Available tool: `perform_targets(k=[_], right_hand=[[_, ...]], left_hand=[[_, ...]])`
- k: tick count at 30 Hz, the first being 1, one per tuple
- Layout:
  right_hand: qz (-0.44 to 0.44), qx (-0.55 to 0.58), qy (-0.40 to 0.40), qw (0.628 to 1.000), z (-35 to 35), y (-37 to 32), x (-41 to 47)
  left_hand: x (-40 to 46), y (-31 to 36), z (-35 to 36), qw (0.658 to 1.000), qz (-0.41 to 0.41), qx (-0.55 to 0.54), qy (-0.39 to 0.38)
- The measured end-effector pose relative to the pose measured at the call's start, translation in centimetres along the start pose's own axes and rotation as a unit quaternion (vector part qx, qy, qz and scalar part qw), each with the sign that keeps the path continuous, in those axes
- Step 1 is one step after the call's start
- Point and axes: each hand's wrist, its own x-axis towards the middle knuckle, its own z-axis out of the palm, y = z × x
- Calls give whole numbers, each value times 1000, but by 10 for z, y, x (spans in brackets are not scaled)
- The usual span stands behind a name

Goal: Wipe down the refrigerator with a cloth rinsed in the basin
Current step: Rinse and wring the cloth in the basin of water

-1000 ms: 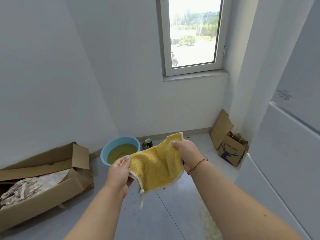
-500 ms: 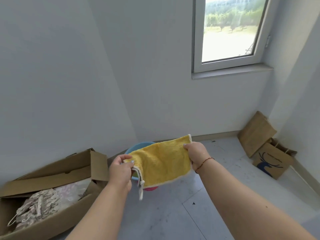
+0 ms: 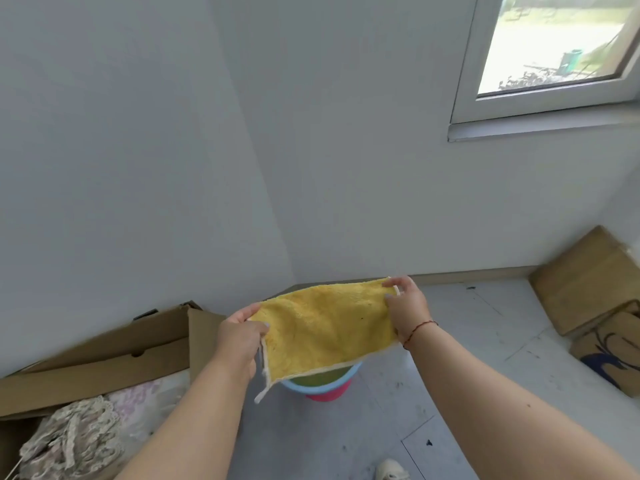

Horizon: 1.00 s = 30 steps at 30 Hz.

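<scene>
A yellow cloth (image 3: pixel 323 327) with a pale hem hangs spread out between both hands, above the basin. My left hand (image 3: pixel 239 336) pinches its left edge and my right hand (image 3: pixel 407 311) pinches its upper right corner. Beneath the cloth a blue basin (image 3: pixel 317 384) with greenish water sits on the floor on a pink base; the cloth hides most of it. The refrigerator is out of view.
An open cardboard box (image 3: pixel 104 358) holding lace fabric (image 3: pixel 74 434) lies at the lower left. Folded cardboard (image 3: pixel 585 282) and a brown paper bag (image 3: pixel 613 351) lean at the right wall. A window (image 3: pixel 550 46) is at the upper right. A shoe tip (image 3: pixel 391 469) shows at the bottom.
The view has swung left and nearer the basin; the refrigerator has left the frame. Both hands have pulled the cloth wider and flatter over the basin.
</scene>
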Motion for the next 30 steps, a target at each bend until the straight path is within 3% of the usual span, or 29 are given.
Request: perform_targets(k=[10,15,21,23,26,30], right_hand=[[70,-129,-82,986,98,38,145],[84,-250,-129,956,151,115,190],[66,-386,-157,906,210,228,247],[50,-445,-171,878,225,257,266],[14,-520,-164,838,245,296,292],[-85,-575,-224,782,269,340,322]], left_hand=[[162,-49,17,992,-23,122,8],[238,-127,9,960,-37,276,-42],[324,-236,1,920,-37,373,-115],[347,-262,2,897,-8,425,-117],[376,-300,6,833,36,539,-121],[402,-342,21,747,40,631,-206]])
